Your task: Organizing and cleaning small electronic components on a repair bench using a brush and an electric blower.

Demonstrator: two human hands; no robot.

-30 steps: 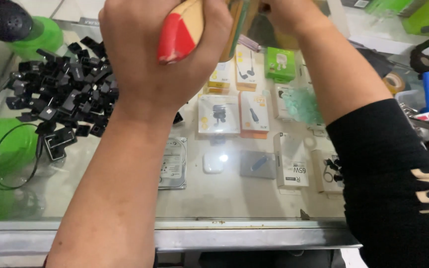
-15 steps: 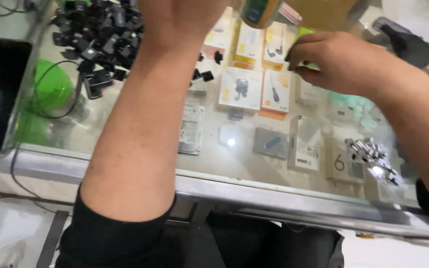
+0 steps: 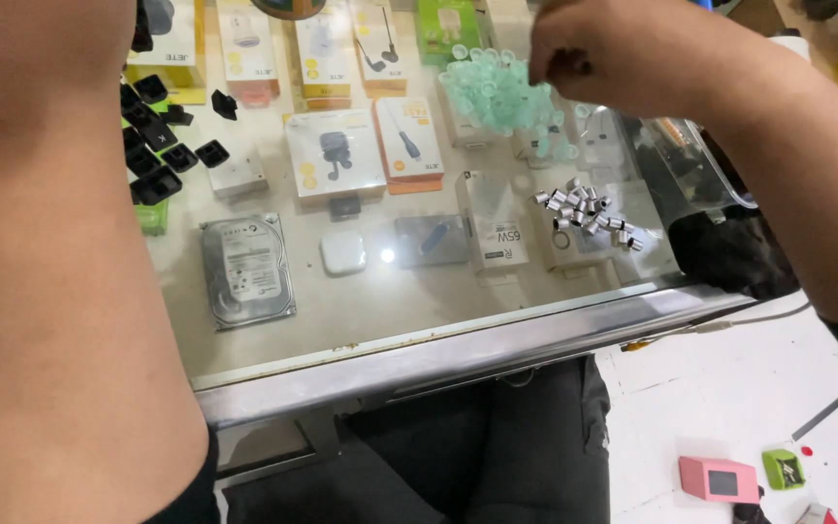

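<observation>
**Glass counter, right hand over the small parts**

Glass display counter [image 3: 361,320] with a worn metal front edge fills the view, boxed gadgets lying under its top. Pale green translucent plastic caps [image 3: 497,92] sit heaped on the glass towards the far right, and just beside and above that heap hangs the right hand [image 3: 623,49], its fingers curled in together; whether they pinch anything I cannot tell. Nearer the front edge lies a loose cluster of small silver metal cylinders [image 3: 589,209], apart from the hand. Left forearm [image 3: 50,243] crosses the near left of the view, and its hand is out of sight above the top edge. Beside that arm lie small black plastic housings [image 3: 162,146], and under the glass rests a grey hard drive [image 3: 244,270].
</observation>
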